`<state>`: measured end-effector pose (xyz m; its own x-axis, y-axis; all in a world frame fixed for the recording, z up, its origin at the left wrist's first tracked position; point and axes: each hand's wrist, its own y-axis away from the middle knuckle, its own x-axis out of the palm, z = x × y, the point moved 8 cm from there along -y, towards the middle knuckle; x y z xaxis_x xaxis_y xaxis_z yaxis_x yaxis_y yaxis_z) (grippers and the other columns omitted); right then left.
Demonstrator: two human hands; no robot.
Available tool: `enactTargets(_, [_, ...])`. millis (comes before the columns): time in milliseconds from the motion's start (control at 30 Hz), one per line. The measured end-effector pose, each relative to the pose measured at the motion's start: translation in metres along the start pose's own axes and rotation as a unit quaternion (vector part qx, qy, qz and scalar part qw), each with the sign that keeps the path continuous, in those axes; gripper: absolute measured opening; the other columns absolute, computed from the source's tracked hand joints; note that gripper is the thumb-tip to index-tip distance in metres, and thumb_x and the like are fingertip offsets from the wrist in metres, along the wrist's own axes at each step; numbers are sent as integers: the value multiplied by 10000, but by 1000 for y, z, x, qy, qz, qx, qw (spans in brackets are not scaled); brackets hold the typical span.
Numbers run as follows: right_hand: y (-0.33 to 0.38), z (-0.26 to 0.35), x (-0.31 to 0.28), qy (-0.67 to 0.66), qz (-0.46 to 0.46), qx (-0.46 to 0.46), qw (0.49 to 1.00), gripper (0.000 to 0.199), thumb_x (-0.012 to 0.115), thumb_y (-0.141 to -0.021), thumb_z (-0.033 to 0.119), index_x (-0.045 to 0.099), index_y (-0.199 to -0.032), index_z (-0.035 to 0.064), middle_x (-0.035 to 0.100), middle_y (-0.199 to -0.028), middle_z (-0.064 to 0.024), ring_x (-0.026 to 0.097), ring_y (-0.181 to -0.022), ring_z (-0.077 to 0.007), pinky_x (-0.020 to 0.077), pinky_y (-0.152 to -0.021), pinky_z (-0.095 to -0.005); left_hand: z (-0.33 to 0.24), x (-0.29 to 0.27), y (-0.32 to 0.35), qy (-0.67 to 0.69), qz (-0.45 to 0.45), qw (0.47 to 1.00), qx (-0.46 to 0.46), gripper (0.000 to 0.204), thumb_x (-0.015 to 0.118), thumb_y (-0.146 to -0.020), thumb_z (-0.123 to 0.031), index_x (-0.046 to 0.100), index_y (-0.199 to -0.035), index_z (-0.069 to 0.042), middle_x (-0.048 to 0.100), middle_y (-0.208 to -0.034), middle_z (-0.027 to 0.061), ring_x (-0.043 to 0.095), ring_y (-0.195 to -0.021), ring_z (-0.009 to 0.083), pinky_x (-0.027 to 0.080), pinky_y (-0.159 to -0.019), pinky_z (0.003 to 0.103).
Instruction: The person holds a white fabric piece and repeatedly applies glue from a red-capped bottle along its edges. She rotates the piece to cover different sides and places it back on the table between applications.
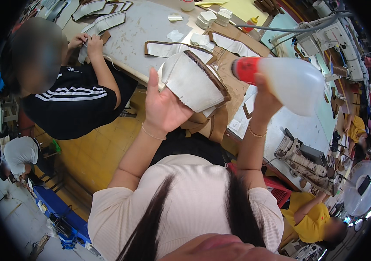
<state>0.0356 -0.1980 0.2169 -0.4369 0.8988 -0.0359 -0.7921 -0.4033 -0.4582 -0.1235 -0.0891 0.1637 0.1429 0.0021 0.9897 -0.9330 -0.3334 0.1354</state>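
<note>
My left hand [164, 108] is palm up with its thumb raised, holding a curved white-lined piece with a brown edge [196, 82]. Its fingers are hidden behind that piece, which looks like a bag or shoe part of leather or fabric. In my right hand [266, 100] is a cloudy plastic squeeze bottle [296, 82], gripped near its red neck. The bottle lies tipped on its side in the air, its dark mouth toward the white piece but apart from it. Brown material [216, 124] hangs just below the piece.
Similar white strips with brown edges [174, 50] lie on the worktable [139, 32]. Stacked white pads [206, 18] and a small yellow bottle [251, 22] stand farther back. A co-worker [70, 100] handles a piece at the left; sewing machines [309, 163] line the right.
</note>
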Motion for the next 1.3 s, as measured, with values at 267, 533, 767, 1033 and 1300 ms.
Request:
enactTargets(267, [8, 0, 2, 1, 43, 2, 999, 504, 798, -675, 188, 540, -1080, 34, 600, -1018, -68, 592, -907, -199, 473, -859, -355, 2, 2, -2, -8, 17, 1000, 5, 766, 247, -872, -639, 245, -1396, -81, 301, -1418, 93, 287, -1305, 265, 192, -1082, 451])
enactTargets(533, [5, 8, -2, 138, 23, -98, 985, 602, 760, -718, 287, 450, -1114, -44, 569, -976, -158, 597, -900, -311, 501, -809, -505, 3, -2, -8, -43, -5, 999, -7, 740, 248, -877, -633, 272, -1386, -96, 344, -1390, 87, 340, -1274, 269, 238, -1065, 454])
enactTargets(767, [-10, 28, 27, 127, 38, -166, 977, 337, 775, -705, 274, 657, -932, 55, 633, -931, -88, 596, -861, -216, 477, -806, -371, 0, -6, -16, -119, -20, 992, 25, 678, 264, -907, -573, 283, -1382, -88, 367, -1381, 87, 362, -1265, 247, 262, -1056, 424])
enactTargets(1033, [-29, 18, 42, 69, 34, -92, 993, 344, 778, -701, 248, 636, -916, 21, 641, -882, -49, 604, -777, -158, 497, -712, -282, -11, -8, -15, -89, 27, 995, 26, 624, 243, -933, -524, 311, -1360, -74, 420, -1335, 81, 400, -1232, 225, 296, -1039, 404])
enactTargets(1300, [-39, 8, 51, 85, 51, -59, 993, 331, 797, -674, 226, 646, -901, 37, 640, -910, -38, 603, -814, -144, 486, -750, -292, -13, -12, -10, -163, -21, 986, 11, 794, 248, -857, -661, 265, -1388, -71, 347, -1394, 98, 341, -1279, 258, 246, -1063, 434])
